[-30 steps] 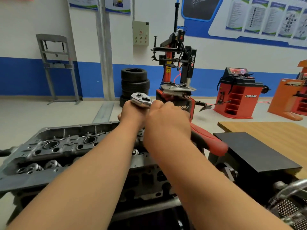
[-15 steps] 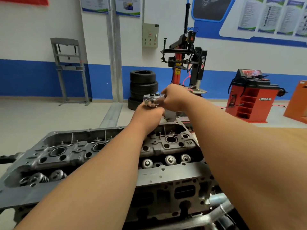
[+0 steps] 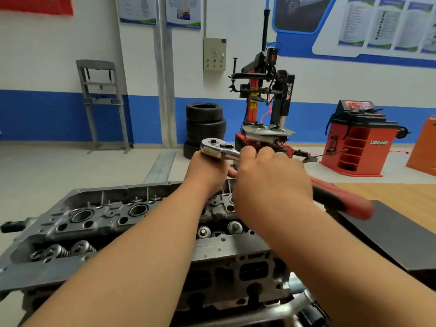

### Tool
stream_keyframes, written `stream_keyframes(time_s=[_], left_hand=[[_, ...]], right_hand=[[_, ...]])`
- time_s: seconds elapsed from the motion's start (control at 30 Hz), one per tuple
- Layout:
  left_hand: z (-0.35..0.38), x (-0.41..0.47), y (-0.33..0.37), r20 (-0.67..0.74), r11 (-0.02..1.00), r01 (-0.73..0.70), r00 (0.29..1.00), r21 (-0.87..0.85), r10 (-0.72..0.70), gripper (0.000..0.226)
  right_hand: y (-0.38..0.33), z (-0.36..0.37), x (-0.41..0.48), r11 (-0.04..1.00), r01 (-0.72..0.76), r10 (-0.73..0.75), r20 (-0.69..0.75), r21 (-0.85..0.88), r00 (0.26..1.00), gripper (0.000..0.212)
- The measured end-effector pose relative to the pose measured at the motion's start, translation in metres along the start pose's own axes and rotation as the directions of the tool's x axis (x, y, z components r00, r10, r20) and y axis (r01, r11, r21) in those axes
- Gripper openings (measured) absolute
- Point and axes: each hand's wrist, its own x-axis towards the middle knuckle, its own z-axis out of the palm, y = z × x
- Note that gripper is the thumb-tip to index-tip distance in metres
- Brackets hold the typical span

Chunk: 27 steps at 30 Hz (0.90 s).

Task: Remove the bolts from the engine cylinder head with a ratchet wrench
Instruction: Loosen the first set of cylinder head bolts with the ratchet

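The grey engine cylinder head (image 3: 99, 215) lies across the lower half of the view, with round bores and valve springs showing. A ratchet wrench (image 3: 218, 149) stands over its far right end, chrome head up, its red handle (image 3: 344, 199) pointing right. My left hand (image 3: 207, 173) is wrapped around the extension just under the chrome head. My right hand (image 3: 271, 180) grips the shaft where chrome meets the red handle. The bolt and socket are hidden behind my hands.
A black pad (image 3: 389, 232) lies on a wooden table (image 3: 405, 192) at the right. Further back stand stacked tyres (image 3: 204, 123), a tyre changer (image 3: 264, 102), a red wheel balancer (image 3: 358, 138) and a grey press frame (image 3: 101, 102) on the open floor.
My right hand swung the handle away behind the head and has now brought it back to the right, so the red handle shows again. My left hand stayed under the ratchet head.
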Motion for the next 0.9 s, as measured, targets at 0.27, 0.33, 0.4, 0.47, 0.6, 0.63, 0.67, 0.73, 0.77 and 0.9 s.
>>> stream_keyframes(time_s=[0.27, 0.33, 0.4, 0.47, 0.6, 0.63, 0.67, 0.73, 0.77, 0.9], left_hand=[[0.0, 0.002, -0.01, -0.014, 0.944, 0.084, 0.996, -0.318, -0.093, 0.008], [-0.001, 0.002, -0.014, 0.026, 0.91, 0.122, 0.992, -0.397, -0.122, 0.019], [-0.003, -0.001, -0.014, 0.06, 0.895, 0.121, 0.993, -0.428, -0.105, 0.018], [-0.004, -0.001, -0.013, 0.073, 0.882, 0.149, 0.989, -0.447, -0.13, 0.01], [-0.002, -0.001, -0.014, 0.05, 0.91, 0.161, 0.987, -0.382, -0.154, 0.022], [-0.001, -0.001, -0.014, 0.044, 0.916, 0.152, 0.988, -0.371, -0.147, 0.024], [-0.001, -0.001, -0.014, 0.04, 0.921, 0.14, 0.99, -0.363, -0.134, 0.024], [0.001, -0.001, -0.015, 0.031, 0.933, 0.124, 0.992, -0.337, -0.12, 0.023], [0.003, 0.0, -0.015, 0.018, 0.94, 0.122, 0.992, -0.32, -0.123, 0.023], [0.005, 0.003, -0.017, -0.081, 0.976, 0.011, 0.996, -0.216, -0.03, 0.03]], right_hand=[[0.012, 0.005, 0.031, 0.994, -0.036, 0.029, 0.068, 0.1, 0.997, 0.022], [0.024, 0.015, 0.051, 0.984, -0.033, 0.021, 0.072, 0.173, 0.997, 0.016], [0.027, 0.022, 0.072, 0.962, -0.078, 0.048, 0.118, 0.26, 0.992, 0.008], [0.021, 0.027, 0.093, 0.95, -0.133, 0.079, 0.193, 0.281, 0.978, 0.011], [0.009, 0.034, 0.111, 0.982, -0.113, 0.074, 0.245, 0.15, 0.967, 0.011], [0.011, 0.033, 0.108, 0.985, -0.116, 0.081, 0.246, 0.13, 0.966, 0.014], [0.014, 0.032, 0.101, 0.984, -0.13, 0.097, 0.241, 0.122, 0.966, 0.02], [0.017, 0.025, 0.078, 0.981, -0.179, 0.157, 0.234, 0.073, 0.96, 0.044], [0.015, 0.021, 0.063, 0.979, -0.199, 0.185, 0.211, 0.044, 0.96, 0.052], [-0.007, 0.008, -0.001, 0.998, -0.043, 0.042, -0.015, -0.04, 0.999, 0.054]])
